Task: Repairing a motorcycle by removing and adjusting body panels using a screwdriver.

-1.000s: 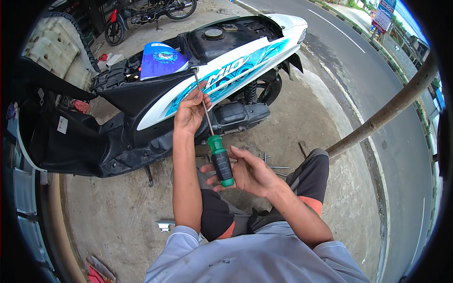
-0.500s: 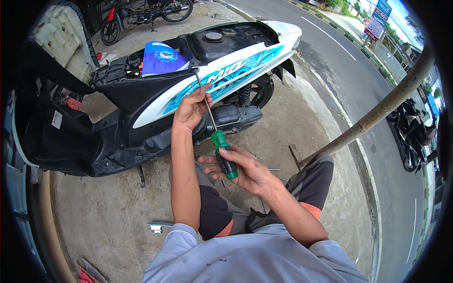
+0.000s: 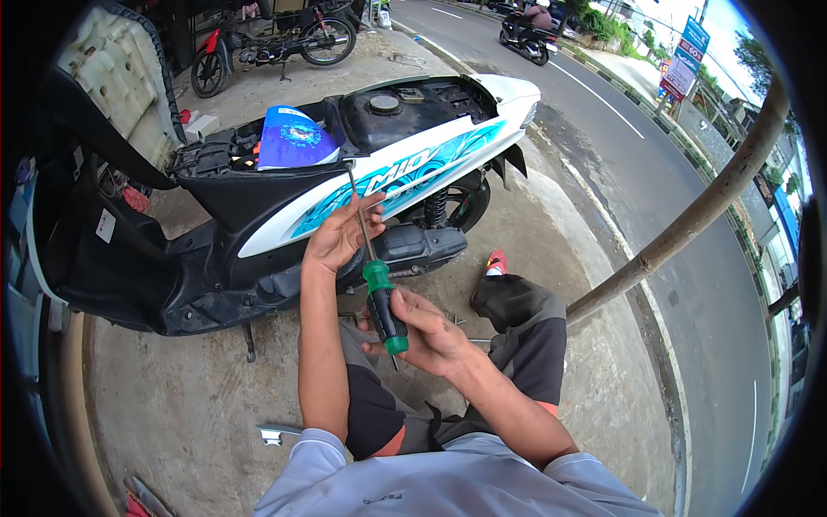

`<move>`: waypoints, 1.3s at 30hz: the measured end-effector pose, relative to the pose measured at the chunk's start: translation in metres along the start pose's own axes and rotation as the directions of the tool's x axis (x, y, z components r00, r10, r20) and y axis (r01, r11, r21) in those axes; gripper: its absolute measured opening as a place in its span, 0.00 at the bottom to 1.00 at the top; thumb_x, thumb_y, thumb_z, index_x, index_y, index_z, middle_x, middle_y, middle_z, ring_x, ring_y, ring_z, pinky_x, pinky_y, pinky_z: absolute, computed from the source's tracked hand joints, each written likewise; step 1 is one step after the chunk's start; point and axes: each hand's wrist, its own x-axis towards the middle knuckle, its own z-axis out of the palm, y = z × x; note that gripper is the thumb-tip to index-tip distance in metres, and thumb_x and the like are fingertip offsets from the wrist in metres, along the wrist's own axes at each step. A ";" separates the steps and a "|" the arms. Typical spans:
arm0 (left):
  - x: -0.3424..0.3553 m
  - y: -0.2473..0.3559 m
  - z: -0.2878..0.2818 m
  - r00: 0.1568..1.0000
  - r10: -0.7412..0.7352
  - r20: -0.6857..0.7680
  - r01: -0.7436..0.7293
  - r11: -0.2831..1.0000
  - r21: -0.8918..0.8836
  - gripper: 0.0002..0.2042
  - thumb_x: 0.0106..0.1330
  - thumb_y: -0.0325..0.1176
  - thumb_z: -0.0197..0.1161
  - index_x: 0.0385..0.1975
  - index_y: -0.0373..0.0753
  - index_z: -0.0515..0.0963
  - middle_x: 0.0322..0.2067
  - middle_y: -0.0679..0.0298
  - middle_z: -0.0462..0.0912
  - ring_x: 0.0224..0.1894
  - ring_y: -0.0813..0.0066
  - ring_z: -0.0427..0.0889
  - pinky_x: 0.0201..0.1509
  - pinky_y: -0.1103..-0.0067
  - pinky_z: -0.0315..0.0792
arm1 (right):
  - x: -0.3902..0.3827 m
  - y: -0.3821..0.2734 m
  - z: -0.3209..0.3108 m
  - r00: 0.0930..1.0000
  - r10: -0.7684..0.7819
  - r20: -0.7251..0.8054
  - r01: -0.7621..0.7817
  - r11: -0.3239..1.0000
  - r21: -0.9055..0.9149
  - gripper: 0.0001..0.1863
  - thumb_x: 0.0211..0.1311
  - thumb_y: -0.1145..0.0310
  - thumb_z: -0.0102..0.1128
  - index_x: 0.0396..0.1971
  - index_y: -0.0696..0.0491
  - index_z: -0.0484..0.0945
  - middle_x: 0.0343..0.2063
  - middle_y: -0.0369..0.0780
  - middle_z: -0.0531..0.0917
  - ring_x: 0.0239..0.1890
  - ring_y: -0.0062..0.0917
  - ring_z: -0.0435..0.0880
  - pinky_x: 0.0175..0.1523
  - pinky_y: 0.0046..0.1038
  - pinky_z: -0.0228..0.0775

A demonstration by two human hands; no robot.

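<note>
A long screwdriver (image 3: 379,297) with a green and black handle slants up to a white and turquoise scooter side panel (image 3: 396,179). Its tip meets the panel's upper edge, just below the scooter's opened seat area. My left hand (image 3: 334,239) has thumb and fingers about the thin metal shaft, close to the panel. Lower down, my right hand (image 3: 426,332) is closed round the handle, thumb on top. Its other fingers are partly hidden behind the handle. On the seat area lies a blue-purple printed sheet or packet (image 3: 297,138), near a round tank cap (image 3: 384,104).
A wooden pole (image 3: 689,220) slants up at my right, beside the kerb and road. Several metal tools lie between my legs, partly hidden. A small silver part (image 3: 274,434) rests on the concrete at my left. Behind the scooter stands another motorcycle (image 3: 276,43).
The view has shifted slightly, and both hands keep the screwdriver at the panel. My right leg has swung, showing a red shoe. The motorbike at the right edge is gone; one shows farther up the road.
</note>
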 end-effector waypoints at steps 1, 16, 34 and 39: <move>0.000 0.001 -0.022 0.999 0.017 -0.031 -0.017 1.000 0.017 0.22 0.64 0.32 0.54 0.55 0.25 0.62 0.37 0.57 0.75 0.36 0.72 0.79 0.44 0.78 0.77 | 0.004 -0.004 0.001 0.998 -0.011 -0.055 0.007 0.997 -0.071 0.18 0.63 0.58 0.51 0.46 0.53 0.65 0.38 0.39 0.74 0.44 0.25 0.76 0.46 0.36 0.71; 0.004 0.000 0.049 0.928 0.231 -0.291 -0.225 0.973 0.056 0.25 0.63 0.23 0.50 0.60 0.30 0.55 0.39 0.55 0.74 0.32 0.74 0.80 0.37 0.80 0.80 | 0.004 -0.002 -0.034 0.968 0.006 0.249 0.004 0.999 -0.038 0.28 0.65 0.66 0.50 0.62 0.52 0.54 0.44 0.35 0.75 0.45 0.16 0.74 0.45 0.23 0.68; -0.005 -0.002 0.013 0.954 0.110 -0.278 -0.078 0.989 0.122 0.18 0.63 0.30 0.51 0.51 0.26 0.66 0.31 0.61 0.76 0.28 0.73 0.77 0.40 0.77 0.77 | -0.005 -0.009 -0.030 0.979 0.097 0.179 -0.098 0.995 -0.005 0.29 0.60 0.60 0.56 0.58 0.55 0.60 0.40 0.41 0.77 0.48 0.30 0.77 0.36 0.33 0.77; -0.005 -0.004 -0.012 0.972 0.105 -0.211 -0.086 0.991 0.099 0.15 0.61 0.28 0.55 0.45 0.25 0.70 0.30 0.58 0.77 0.32 0.69 0.80 0.35 0.80 0.79 | 0.009 -0.003 -0.017 0.975 0.052 -0.217 -0.117 0.947 -0.298 0.24 0.60 0.55 0.53 0.50 0.55 0.70 0.28 0.33 0.76 0.37 0.20 0.78 0.37 0.23 0.69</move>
